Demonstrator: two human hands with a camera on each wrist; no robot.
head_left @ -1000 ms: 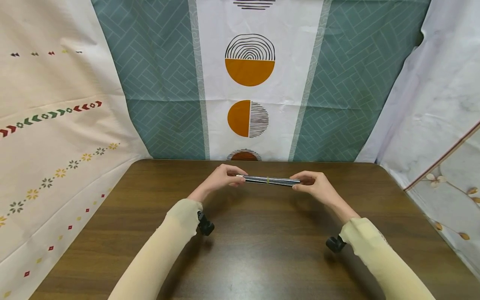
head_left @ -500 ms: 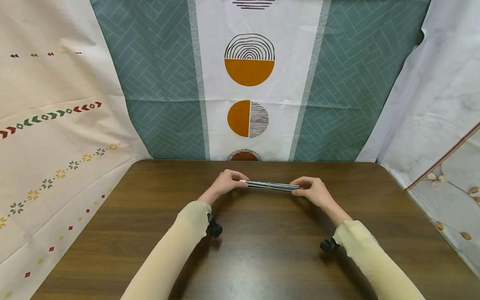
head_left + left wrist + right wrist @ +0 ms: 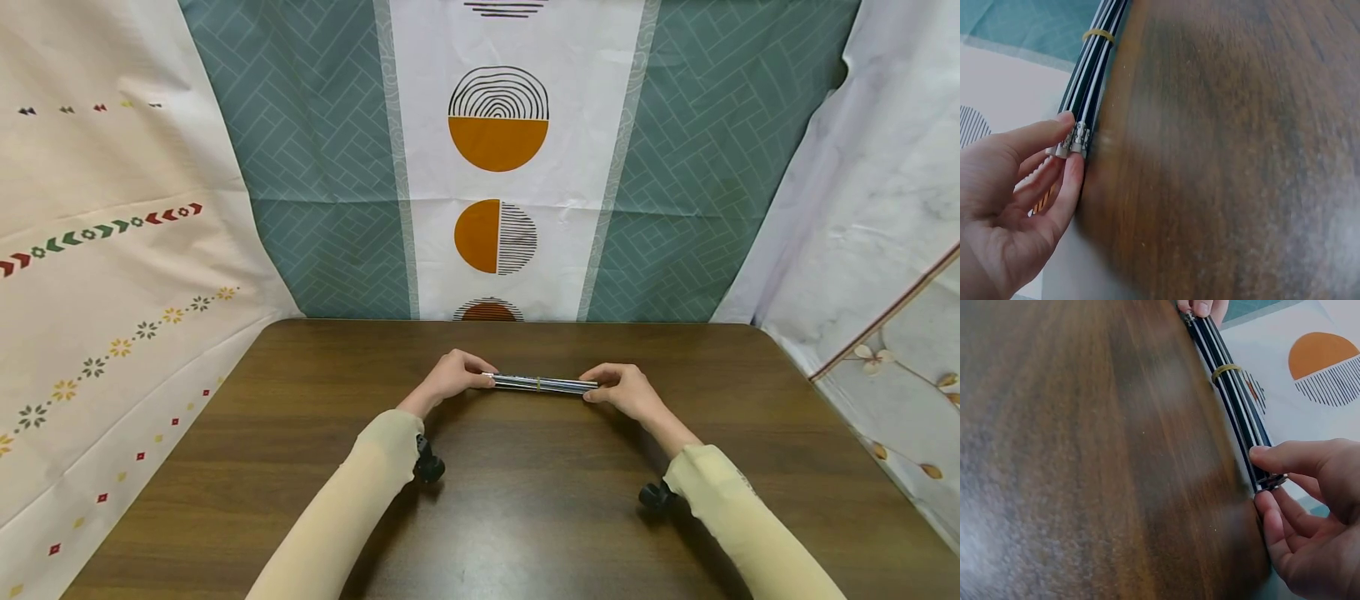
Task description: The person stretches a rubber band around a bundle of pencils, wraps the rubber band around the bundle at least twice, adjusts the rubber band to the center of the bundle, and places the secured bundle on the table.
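- Several pencils make up the pencil bundle point(image 3: 540, 384), dark with pale stripes and bound near its middle by a yellow rubber band point(image 3: 1098, 35); it is probably light and stiff lengthwise, though single pencils could slide out of the one band.
- Both ends look like the sound places to take hold.
- Left hand point(image 3: 452, 379) pinches the eraser end between thumb and fingertips point(image 3: 1067, 117).
- Right hand point(image 3: 626, 390) pinches the other end likewise.
- Bundle spans left to right between the hands, low over the brown surface point(image 3: 525, 500), towards its far side; whether it touches cannot be told.
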